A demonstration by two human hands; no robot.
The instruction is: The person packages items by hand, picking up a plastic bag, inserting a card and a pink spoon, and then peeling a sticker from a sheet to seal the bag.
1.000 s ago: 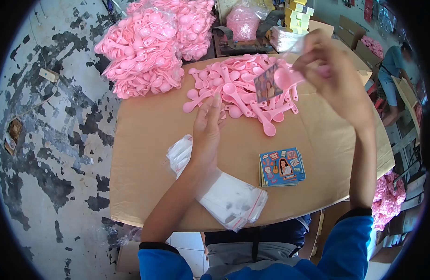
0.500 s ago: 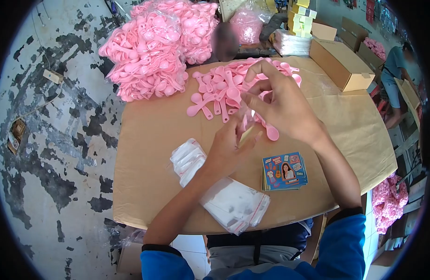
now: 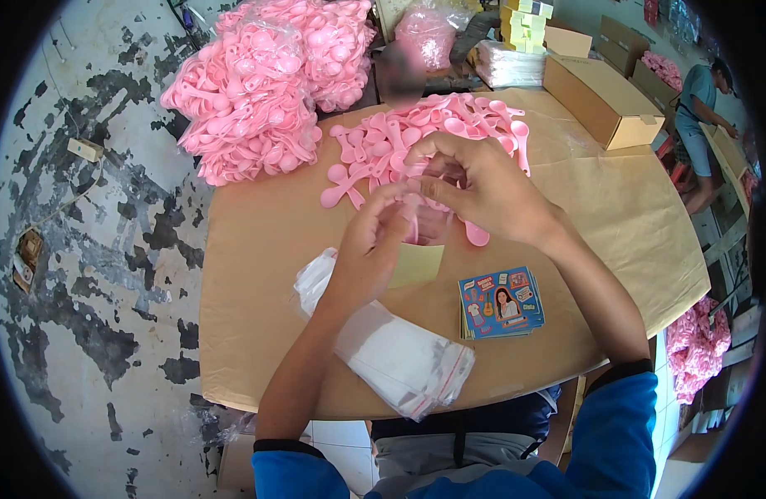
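Observation:
Between my hands hangs a small clear plastic bag [image 3: 431,226] with a pale yellow card [image 3: 417,265] in its lower part and something pink showing through it. My left hand [image 3: 371,241] pinches the bag's upper left side. At the top edge, my right hand [image 3: 492,190] has thumb and bent fingers closed on the plastic. Just behind them lies a heap of pink plastic spoons [image 3: 381,148]. A stack of blue printed cards [image 3: 502,304] sits to the right, below my right forearm. Under my left forearm is a pile of clear plastic bags [image 3: 406,353].
Big clear sacks of pink spoons [image 3: 254,100] stand at the table's back left. A cardboard box [image 3: 603,101] rests at the back right. Brown paper covers the table [image 3: 624,241]. Another person [image 3: 699,108] is at the far right.
My hands have come together at the bag's top, the right one lower than before. The bag now hangs lower, with the yellow card's flat face showing.

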